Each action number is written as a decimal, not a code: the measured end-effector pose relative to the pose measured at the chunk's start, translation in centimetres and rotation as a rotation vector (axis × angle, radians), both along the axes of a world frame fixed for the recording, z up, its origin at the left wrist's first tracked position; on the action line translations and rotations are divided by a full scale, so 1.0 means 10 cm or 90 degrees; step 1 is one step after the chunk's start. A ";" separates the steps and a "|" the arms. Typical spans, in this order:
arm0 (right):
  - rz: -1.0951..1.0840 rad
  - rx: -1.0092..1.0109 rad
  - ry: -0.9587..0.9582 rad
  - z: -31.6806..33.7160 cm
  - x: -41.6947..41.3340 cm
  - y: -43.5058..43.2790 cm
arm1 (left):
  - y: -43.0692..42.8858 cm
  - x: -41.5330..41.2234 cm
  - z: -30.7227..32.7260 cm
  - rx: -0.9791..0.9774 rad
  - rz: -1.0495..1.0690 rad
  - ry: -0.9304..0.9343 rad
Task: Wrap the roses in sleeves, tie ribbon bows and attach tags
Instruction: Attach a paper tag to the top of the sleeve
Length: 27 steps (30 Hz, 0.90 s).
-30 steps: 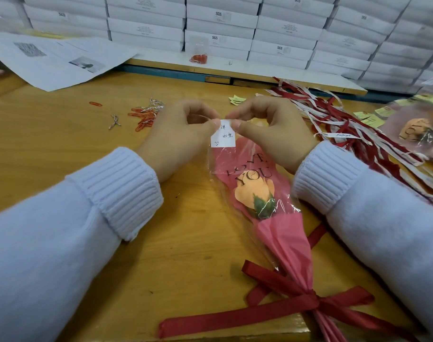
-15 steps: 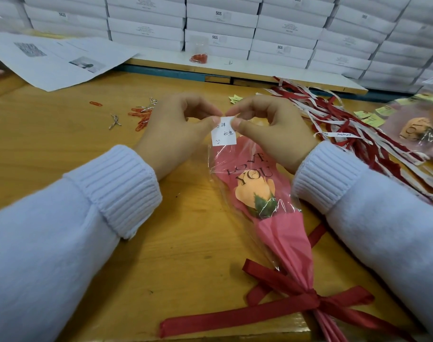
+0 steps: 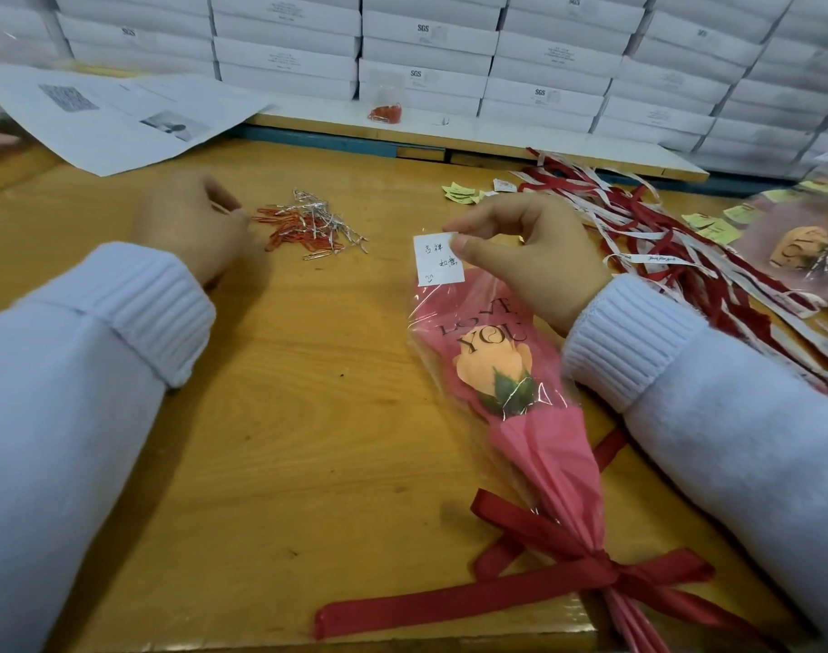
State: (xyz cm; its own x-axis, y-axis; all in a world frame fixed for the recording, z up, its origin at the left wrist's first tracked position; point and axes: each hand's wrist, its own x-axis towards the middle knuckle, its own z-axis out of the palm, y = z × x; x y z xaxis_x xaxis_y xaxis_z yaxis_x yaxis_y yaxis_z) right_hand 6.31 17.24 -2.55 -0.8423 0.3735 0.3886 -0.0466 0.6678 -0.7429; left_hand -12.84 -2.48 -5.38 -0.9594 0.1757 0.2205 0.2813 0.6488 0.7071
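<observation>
An orange rose (image 3: 482, 369) lies in a clear sleeve with pink paper printed "LOVE YOU" on the wooden table (image 3: 284, 417). A red ribbon bow (image 3: 586, 567) is tied round its stem end, near me. My right hand (image 3: 534, 261) pinches a small white handwritten tag (image 3: 438, 263) against the sleeve's top edge. My left hand (image 3: 185, 228) is off to the left, its fingers curled at the edge of a pile of red and silver paper clips (image 3: 308, 228). Whether a clip sits between those fingers is unclear.
A heap of red and white ribbons (image 3: 661, 238) lies to the right, with yellow tags (image 3: 459, 190) behind it and another wrapped rose (image 3: 798, 247) at the far right. Printed sheets (image 3: 119, 115) lie at the back left. Stacked white boxes (image 3: 426, 54) line the back.
My left hand has let go of the tag and moved left to the paper clips. My right hand still holds the tag on the sleeve.
</observation>
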 end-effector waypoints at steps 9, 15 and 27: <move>-0.011 -0.012 0.002 -0.02 -0.01 0.01 | 0.10 -0.03 -0.05 -0.214 -0.018 0.047; -0.008 -0.015 -0.003 -0.02 -0.01 0.01 | 0.13 -0.04 -0.07 -0.204 0.025 0.046; -0.003 -0.004 0.011 -0.01 0.00 0.01 | 0.42 0.70 0.23 0.248 -0.273 0.060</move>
State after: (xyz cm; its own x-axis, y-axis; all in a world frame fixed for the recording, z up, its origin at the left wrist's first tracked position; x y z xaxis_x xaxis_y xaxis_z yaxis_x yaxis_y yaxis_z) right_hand 6.31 17.37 -2.62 -0.8336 0.3798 0.4010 -0.0567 0.6634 -0.7461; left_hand -5.87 1.68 -3.03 -0.7940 0.4320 0.4277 0.5342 0.1602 0.8300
